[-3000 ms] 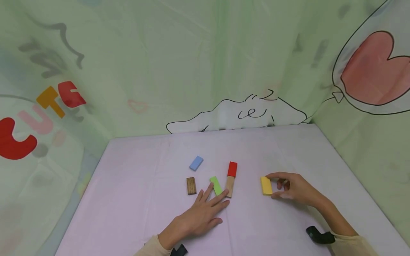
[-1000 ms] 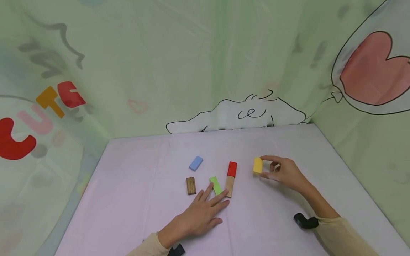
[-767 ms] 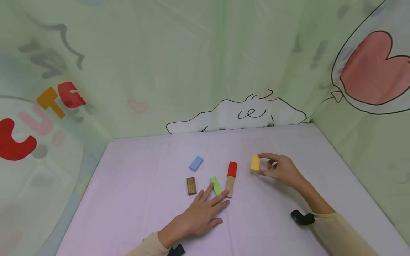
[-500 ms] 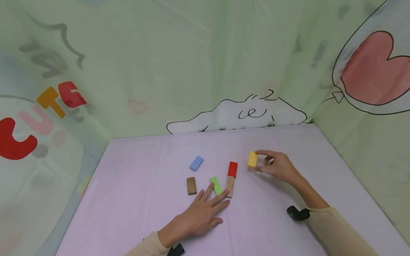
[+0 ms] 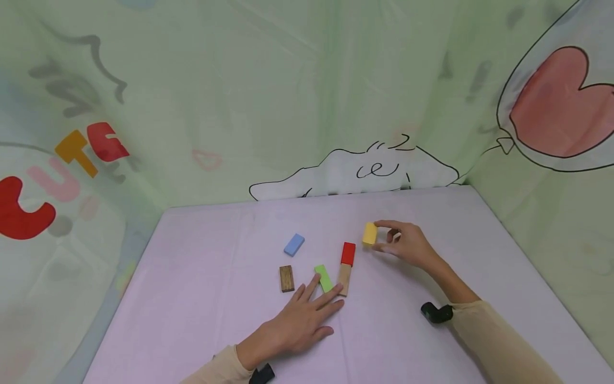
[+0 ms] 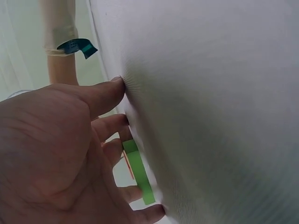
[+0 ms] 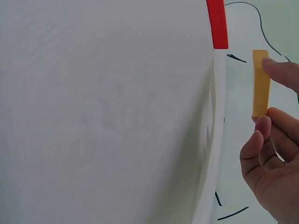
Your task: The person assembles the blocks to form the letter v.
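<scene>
A pale tabletop (image 5: 192, 309) stretched before you; your left hand (image 5: 299, 328) lay on it, fingers apart, at the near ends of the green block (image 5: 325, 277) and tan block (image 5: 344, 279). Your right hand (image 5: 408, 245), thumb and finger clamped on the yellow block (image 5: 370, 233), held it above the table, beyond and right of the red block (image 5: 348, 253).

The yellow block (image 5: 370, 233) hangs aloft; the green block (image 5: 323, 278) lies flat.
</scene>
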Motion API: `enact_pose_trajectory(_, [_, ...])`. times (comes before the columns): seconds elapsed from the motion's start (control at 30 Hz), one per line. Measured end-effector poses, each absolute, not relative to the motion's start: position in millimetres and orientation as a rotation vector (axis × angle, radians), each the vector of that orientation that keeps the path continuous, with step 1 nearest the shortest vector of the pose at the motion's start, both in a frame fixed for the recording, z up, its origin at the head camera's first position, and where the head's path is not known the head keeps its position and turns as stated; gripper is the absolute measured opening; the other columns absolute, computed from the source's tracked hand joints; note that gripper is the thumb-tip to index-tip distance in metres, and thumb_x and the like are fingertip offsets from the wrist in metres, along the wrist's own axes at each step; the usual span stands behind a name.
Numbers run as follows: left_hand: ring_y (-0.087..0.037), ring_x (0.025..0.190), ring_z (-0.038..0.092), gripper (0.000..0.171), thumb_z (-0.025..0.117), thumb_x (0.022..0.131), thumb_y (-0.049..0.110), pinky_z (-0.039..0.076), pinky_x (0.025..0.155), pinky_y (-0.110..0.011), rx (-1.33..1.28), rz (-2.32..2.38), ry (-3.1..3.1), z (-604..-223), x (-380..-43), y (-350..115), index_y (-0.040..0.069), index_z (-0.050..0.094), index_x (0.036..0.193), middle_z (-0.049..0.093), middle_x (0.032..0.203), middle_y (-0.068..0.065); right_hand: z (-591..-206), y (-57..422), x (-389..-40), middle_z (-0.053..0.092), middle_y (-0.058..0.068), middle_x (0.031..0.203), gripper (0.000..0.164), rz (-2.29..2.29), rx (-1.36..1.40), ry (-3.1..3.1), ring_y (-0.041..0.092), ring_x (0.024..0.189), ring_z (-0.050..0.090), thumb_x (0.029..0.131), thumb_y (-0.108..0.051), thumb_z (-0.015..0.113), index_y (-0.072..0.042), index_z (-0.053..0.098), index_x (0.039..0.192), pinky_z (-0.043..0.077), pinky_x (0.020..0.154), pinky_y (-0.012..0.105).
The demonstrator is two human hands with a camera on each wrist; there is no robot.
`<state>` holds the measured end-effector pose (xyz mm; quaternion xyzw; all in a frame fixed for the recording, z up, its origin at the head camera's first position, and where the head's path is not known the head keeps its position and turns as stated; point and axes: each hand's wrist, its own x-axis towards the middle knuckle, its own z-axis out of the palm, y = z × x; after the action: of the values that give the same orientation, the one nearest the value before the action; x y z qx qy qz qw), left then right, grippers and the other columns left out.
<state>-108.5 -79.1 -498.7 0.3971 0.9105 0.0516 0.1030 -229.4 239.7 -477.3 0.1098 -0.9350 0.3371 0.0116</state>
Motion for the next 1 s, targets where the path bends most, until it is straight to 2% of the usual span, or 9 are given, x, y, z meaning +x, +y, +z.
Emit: enact_pose_trajectory(1.0, [-0.042,0.167,0.014,0.059,0.052,0.110,0.046,0.036,0.123,-0.065,1.187,0.151,2.691,-499.4,-108.9,-79.2,0.032,0.037,0.165,0.014,0.180,0.010,-487.1,223.3,-247.3,0.066,0.010,0.084,0.059,1.093,0.358,-2.896,0.025,0.085,0.060,0.086,-0.021,0.088,-0.004,0.068,0.139,0.045,0.060,0.027])
